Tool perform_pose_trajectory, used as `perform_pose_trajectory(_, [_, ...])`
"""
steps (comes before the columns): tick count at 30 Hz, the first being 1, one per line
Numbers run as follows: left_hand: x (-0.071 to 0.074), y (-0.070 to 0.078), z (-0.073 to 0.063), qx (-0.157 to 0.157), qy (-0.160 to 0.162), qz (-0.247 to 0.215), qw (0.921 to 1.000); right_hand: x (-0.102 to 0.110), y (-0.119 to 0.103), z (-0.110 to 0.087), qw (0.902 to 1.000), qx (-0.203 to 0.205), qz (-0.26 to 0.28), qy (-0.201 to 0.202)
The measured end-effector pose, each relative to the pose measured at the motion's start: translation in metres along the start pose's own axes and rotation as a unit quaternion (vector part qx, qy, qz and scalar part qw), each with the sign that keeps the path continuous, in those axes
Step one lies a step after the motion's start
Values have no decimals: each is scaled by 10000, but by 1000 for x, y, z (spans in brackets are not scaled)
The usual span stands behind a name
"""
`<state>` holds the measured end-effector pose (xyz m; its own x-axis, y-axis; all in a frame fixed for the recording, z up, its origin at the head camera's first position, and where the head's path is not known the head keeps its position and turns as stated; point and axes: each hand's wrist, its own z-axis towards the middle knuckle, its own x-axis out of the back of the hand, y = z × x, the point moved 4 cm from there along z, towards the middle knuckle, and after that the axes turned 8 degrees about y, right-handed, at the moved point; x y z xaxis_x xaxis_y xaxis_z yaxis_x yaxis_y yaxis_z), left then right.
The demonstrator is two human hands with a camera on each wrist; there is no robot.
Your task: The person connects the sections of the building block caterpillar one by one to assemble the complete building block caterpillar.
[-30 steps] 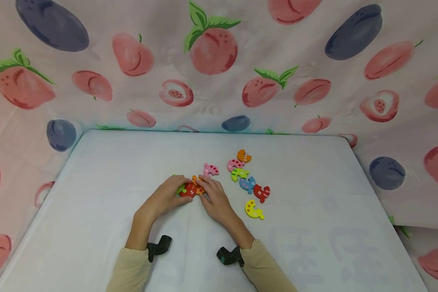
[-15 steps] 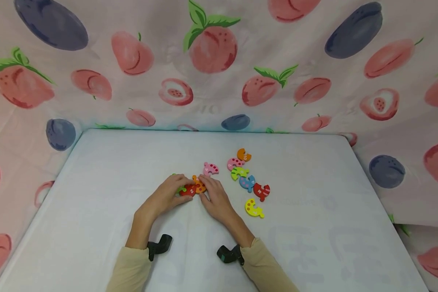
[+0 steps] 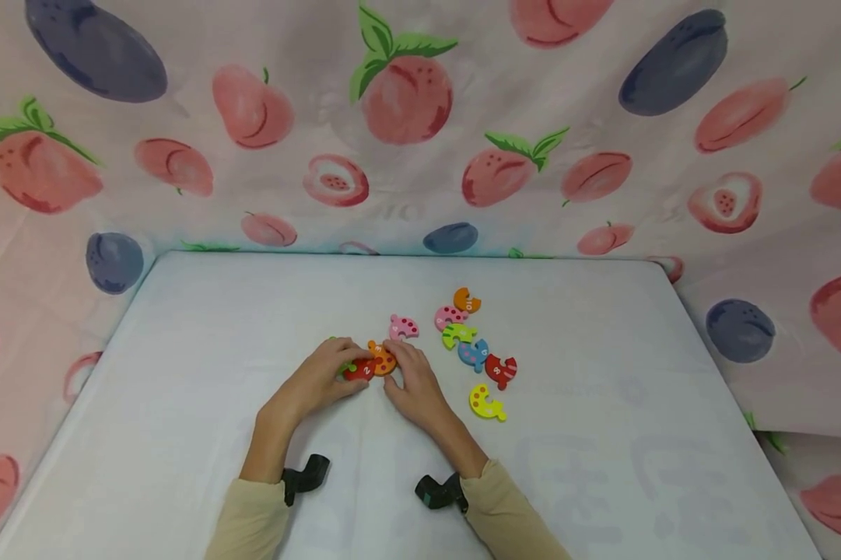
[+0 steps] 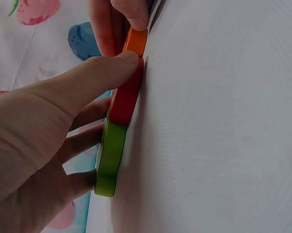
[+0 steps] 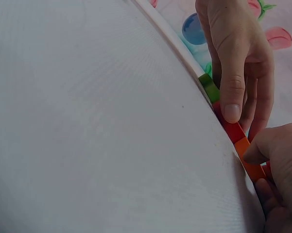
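Observation:
My left hand [image 3: 322, 373] holds a red puzzle piece [image 3: 359, 369] marked 2, thumb on its near edge and fingers beyond it. A green puzzle piece [image 4: 111, 158] joins the red one on the left, partly hidden under that hand. On the other side, my right hand [image 3: 415, 385] pinches an orange puzzle piece [image 3: 383, 360] with red dots between thumb and fingers. In the left wrist view the green, red and orange pieces sit edge to edge in a row, flat on the white table.
A pink piece [image 3: 404, 327] lies just beyond my right hand. Farther right, orange [image 3: 467, 300], pink [image 3: 451, 316], green [image 3: 458, 335], blue [image 3: 473, 355] and red [image 3: 500, 371] pieces form a curving chain. A yellow piece [image 3: 487, 404] lies apart, nearer me. Fruit-print cloth [image 3: 406, 101] hangs behind the white table [image 3: 602, 435].
Between the hands, the orange piece shows more fully and sits against the red piece. Both hands stay nearly in place; the loose pieces lie as before.

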<state>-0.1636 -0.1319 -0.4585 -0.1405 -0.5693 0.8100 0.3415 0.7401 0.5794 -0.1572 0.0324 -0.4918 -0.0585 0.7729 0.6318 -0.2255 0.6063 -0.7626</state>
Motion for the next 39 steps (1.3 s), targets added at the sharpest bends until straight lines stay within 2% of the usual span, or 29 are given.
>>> perform_pose_trajectory(5, [0, 0, -1, 101, -31, 54, 9999, -1, 0, 0, 10000, -45, -9, -8])
perform_pose_trajectory(12, [0, 1, 1, -135, 184, 472, 9986, 0, 0, 1, 9999, -86, -57, 32])
perform_pose_trajectory(18, [0, 0, 2, -260, 238, 891, 9954, 0, 0, 0, 9998, -204, -2, 4])
perform_pose_trajectory(27, [2, -3, 1, -31, 334, 941, 9950, 1, 0, 0, 9998, -174, 41, 107])
perform_pose_trajectory(31, [4, -7, 0, 244, 381, 902, 9949, 0, 1, -1, 9996, -230, 85, 104])
perform_pose_trajectory(34, [5, -9, 0, 423, 512, 915, 9936, 1, 2, -1, 9992, -335, 154, 140])
perform_pose_trajectory(39, [7, -10, 0, 544, 638, 878, 9926, 2, 6, 1, 9961, -625, 504, 377])
